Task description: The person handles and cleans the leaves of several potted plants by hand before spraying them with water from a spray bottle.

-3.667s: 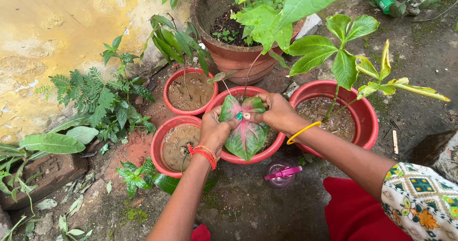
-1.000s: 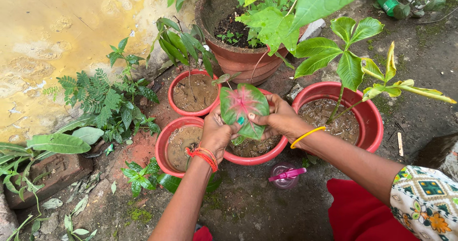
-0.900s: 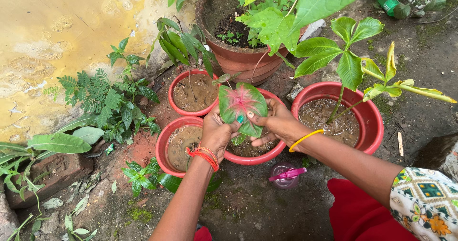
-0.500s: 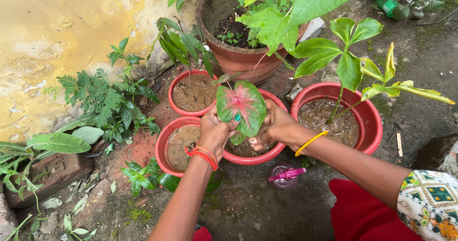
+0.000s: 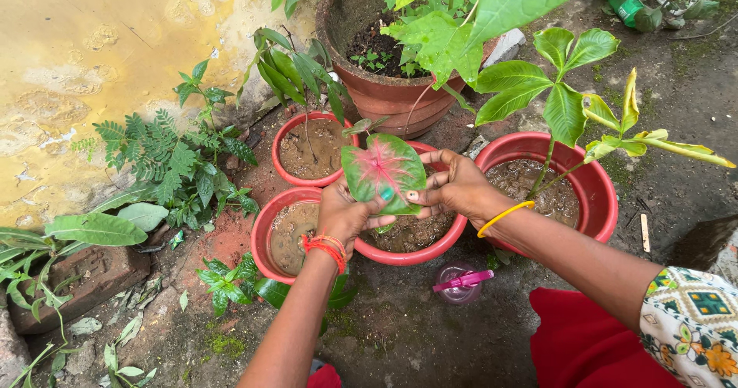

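My left hand (image 5: pixel 347 213) pinches the pink-green leaf (image 5: pixel 383 171) | my right hand (image 5: pixel 455 186) grips its other edge | above red pot (image 5: pixel 411 253)

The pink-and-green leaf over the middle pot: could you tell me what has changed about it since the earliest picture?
The leaf was turned up from hanging tip-down to lying face-up, higher over the red pot. The left hand and right hand hold it throughout; the pots stayed put.
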